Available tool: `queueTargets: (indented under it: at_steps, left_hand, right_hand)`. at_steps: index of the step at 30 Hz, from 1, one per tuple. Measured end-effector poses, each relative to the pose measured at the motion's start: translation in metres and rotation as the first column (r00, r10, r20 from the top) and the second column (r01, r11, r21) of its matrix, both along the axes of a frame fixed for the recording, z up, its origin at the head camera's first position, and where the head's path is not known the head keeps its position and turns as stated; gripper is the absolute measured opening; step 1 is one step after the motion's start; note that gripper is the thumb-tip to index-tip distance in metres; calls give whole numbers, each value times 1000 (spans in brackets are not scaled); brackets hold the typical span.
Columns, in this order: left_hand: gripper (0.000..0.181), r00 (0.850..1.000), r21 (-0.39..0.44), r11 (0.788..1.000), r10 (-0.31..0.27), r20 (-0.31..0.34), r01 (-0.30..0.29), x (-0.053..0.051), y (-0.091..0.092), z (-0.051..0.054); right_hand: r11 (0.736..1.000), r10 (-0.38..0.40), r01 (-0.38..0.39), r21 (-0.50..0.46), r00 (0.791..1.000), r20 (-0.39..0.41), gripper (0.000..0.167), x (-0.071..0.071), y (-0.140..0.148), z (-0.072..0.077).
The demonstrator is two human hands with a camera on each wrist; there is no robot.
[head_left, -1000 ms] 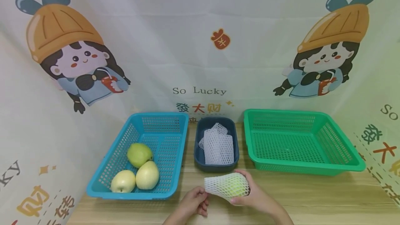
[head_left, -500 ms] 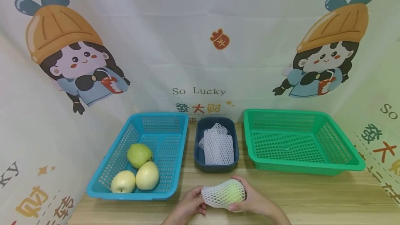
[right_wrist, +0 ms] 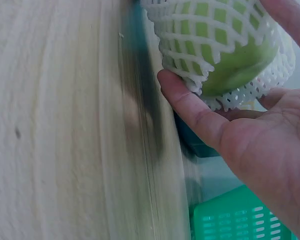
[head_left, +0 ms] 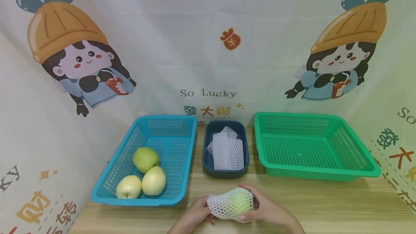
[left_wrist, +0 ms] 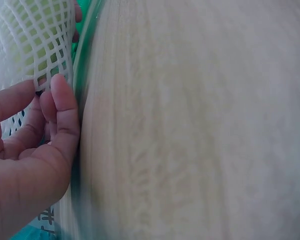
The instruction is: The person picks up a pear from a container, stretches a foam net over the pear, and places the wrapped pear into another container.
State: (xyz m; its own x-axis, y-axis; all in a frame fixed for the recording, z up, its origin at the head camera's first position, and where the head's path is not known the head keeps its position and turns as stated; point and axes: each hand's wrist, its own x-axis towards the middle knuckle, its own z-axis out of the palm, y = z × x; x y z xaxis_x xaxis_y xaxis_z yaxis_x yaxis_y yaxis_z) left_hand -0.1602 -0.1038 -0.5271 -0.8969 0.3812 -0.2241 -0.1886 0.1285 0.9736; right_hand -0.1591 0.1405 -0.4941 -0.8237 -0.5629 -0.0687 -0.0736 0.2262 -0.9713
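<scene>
A round green fruit (right_wrist: 240,67), whose exact kind I cannot tell, sits inside a white foam fruit net (head_left: 222,205) low over the table. My right hand (head_left: 268,210) grips the covered fruit from the right, thumb on the near side and fingers on the far side. In the right wrist view part of the fruit's skin shows bare at the net's open rim. My left hand (head_left: 196,212) pinches the net's other end, seen closely in the left wrist view, where the thumb and fingers (left_wrist: 65,97) meet at the mesh edge.
A blue basket (head_left: 186,154) at left holds a green fruit (head_left: 145,159) and two pale yellow ones (head_left: 154,180). Behind my hands, a dark blue tray (head_left: 208,167) contains several folded foam nets (head_left: 224,151). To the right is a green basket (head_left: 320,172) on the wooden table (head_left: 325,205).
The net's left end, stretched out long a second ago, is now shorter and bunched at my left fingers. Both hands have drawn slightly closer together, with the fruit shifted a little left.
</scene>
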Motion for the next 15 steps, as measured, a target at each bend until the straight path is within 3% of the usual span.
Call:
queueTargets:
  at_steps: [6,15]
  left_hand:
    - [30,999,23,1000,-14,42,13,0,-1,2]
    - [24,998,67,998,-20,51,17,-2,-3,3]
  right_hand:
    - [996,26,-25,-91,1000,10,85,-2,6,-1]
    - [987,57,-53,-152,998,21,77,-6,13,-4]
